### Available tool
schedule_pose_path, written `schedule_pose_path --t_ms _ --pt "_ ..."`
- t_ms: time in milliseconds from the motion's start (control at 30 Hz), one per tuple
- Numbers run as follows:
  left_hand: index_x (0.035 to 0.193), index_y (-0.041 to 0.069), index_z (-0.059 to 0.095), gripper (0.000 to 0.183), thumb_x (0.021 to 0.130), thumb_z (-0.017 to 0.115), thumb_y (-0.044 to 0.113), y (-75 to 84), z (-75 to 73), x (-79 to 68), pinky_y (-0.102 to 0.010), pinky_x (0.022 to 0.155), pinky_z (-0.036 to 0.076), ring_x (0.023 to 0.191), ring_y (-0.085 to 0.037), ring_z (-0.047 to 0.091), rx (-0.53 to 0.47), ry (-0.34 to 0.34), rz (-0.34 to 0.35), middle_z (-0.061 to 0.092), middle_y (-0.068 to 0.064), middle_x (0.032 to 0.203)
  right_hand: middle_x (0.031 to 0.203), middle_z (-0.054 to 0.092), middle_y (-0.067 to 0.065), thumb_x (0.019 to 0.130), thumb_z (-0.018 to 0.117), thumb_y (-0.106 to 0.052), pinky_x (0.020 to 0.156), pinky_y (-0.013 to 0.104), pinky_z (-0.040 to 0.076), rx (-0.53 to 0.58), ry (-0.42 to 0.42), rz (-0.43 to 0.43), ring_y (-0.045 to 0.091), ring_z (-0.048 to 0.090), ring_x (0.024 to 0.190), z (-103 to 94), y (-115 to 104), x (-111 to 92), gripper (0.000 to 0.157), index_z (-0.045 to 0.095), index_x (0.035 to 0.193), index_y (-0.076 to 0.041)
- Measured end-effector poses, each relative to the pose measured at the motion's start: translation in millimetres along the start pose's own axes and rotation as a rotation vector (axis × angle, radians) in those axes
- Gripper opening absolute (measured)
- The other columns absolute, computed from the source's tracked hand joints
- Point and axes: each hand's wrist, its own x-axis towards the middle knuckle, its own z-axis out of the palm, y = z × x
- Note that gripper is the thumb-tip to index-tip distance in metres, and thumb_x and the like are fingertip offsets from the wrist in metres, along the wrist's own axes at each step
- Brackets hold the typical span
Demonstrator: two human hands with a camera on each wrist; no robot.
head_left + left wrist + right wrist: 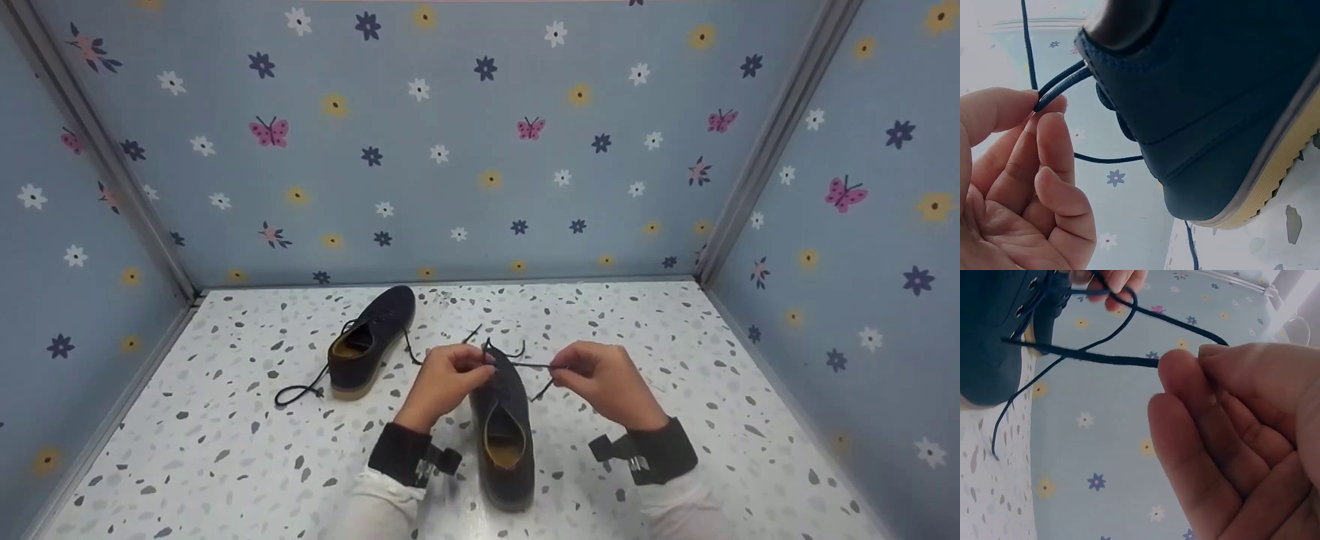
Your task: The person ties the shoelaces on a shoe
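Note:
A dark navy lace-up shoe (507, 486) stands on the speckled surface between the two hands, toe pointing away. At its laced front, the left hand (450, 381) pinches a doubled shoelace (1064, 87) between thumb and index fingertip; its other fingers are loosely bent in the left wrist view. Off to the right of the shoe, the right hand (606, 382) pinches a shoelace (1109, 358) between thumb and forefinger. That stretch of lace runs nearly straight between the hands, and a short tail hangs below the right fingers. Another lace end dangles beside the shoe in the right wrist view.
A second dark shoe (384, 326) stands farther back on the left, its laces loose and one looped on the speckled tabletop (225, 420). Flower-patterned panels (465, 187) enclose the back and both sides. Each wrist wears a black band (664, 452) with a small camera.

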Motion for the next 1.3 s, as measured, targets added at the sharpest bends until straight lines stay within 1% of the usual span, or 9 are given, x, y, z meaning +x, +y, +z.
schedule_pose_path --t_ms 133,267,500,700,833,900,1000,1200,1300 --pt "0.095 0.006 0.081 0.008 0.088 0.081 0.010 -0.7 -1.0 -0.2 -0.021 0.067 0.050 0.071 -0.007 0.064 0.015 0.009 0.004 0.079 -0.015 0.090 0.083 0.079 0.001 0.091 0.081 -0.017 0.069 0.022 0.058 0.068 -0.022 0.039 0.007 0.073 0.074 2.6 -3 1 0.005 0.078 0.091 -0.012" --pt "0.094 0.007 0.081 0.007 0.089 0.080 0.012 -0.5 -2.0 -0.3 -0.021 0.068 0.049 0.071 -0.008 0.062 0.029 0.010 0.010 0.079 -0.014 0.089 0.083 0.079 0.003 0.090 0.082 -0.016 0.069 0.022 0.058 0.106 -0.038 0.066 0.008 0.073 0.074 4.0 -5 1 0.005 0.078 0.090 -0.013" --pt "0.096 0.006 0.081 0.008 0.091 0.078 0.012 -1.8 -2.4 -0.3 -0.021 0.071 0.050 0.075 -0.008 0.065 0.049 -0.007 0.023 0.079 -0.011 0.091 0.083 0.078 0.010 0.090 0.082 -0.016 0.070 0.024 0.059 0.192 -0.052 0.074 0.010 0.075 0.074 5.5 -9 0 0.010 0.076 0.090 -0.008" --pt "0.092 0.008 0.081 0.006 0.090 0.079 0.014 -2.6 0.0 0.2 -0.021 0.068 0.049 0.071 -0.007 0.062 0.055 -0.005 0.021 0.078 -0.009 0.086 0.086 0.078 0.018 0.091 0.081 -0.013 0.073 0.030 0.064 0.310 -0.056 0.084 0.012 0.076 0.075 10.4 -9 2 0.014 0.074 0.090 -0.001" --pt "0.090 0.008 0.080 0.006 0.089 0.080 0.014 -1.2 0.8 -0.2 -0.021 0.067 0.048 0.070 -0.009 0.060 0.057 0.005 0.019 0.076 -0.008 0.083 0.086 0.078 0.020 0.089 0.082 -0.011 0.073 0.033 0.065 0.367 -0.037 0.070 0.012 0.077 0.074 14.8 -9 2 0.015 0.074 0.091 0.002" --pt "0.090 0.008 0.080 0.006 0.089 0.080 0.014 -1.0 0.8 -0.2 -0.021 0.066 0.047 0.069 -0.008 0.059 0.063 0.005 0.016 0.075 -0.007 0.082 0.086 0.078 0.020 0.089 0.083 -0.011 0.072 0.031 0.064 0.362 -0.018 0.054 0.011 0.076 0.073 16.9 -10 2 0.014 0.075 0.091 0.001" --pt "0.090 0.008 0.079 0.006 0.089 0.079 0.014 -1.6 0.5 0.3 -0.021 0.065 0.048 0.068 -0.007 0.059 0.073 0.002 0.011 0.074 -0.003 0.080 0.084 0.078 0.016 0.087 0.084 -0.012 0.069 0.026 0.062 0.312 0.010 0.032 0.009 0.074 0.070 20.2 -13 1 0.012 0.076 0.089 -0.003" --pt "0.089 0.006 0.077 0.008 0.090 0.078 0.014 -2.1 0.0 0.9 -0.021 0.062 0.047 0.066 -0.007 0.057 0.062 0.004 0.013 0.068 0.002 0.075 0.081 0.078 0.001 0.085 0.087 -0.015 0.064 0.021 0.056 0.120 0.049 -0.003 0.004 0.067 0.067 28.4 -21 -1 0.009 0.078 0.085 -0.016" --pt "0.091 0.006 0.076 0.008 0.091 0.077 0.015 -2.4 -0.8 0.6 -0.022 0.063 0.047 0.066 -0.007 0.056 0.060 -0.005 0.012 0.066 0.004 0.075 0.081 0.077 -0.004 0.084 0.088 -0.014 0.064 0.022 0.055 0.042 0.052 -0.041 0.002 0.066 0.066 34.2 -23 -3 0.011 0.078 0.084 -0.018"
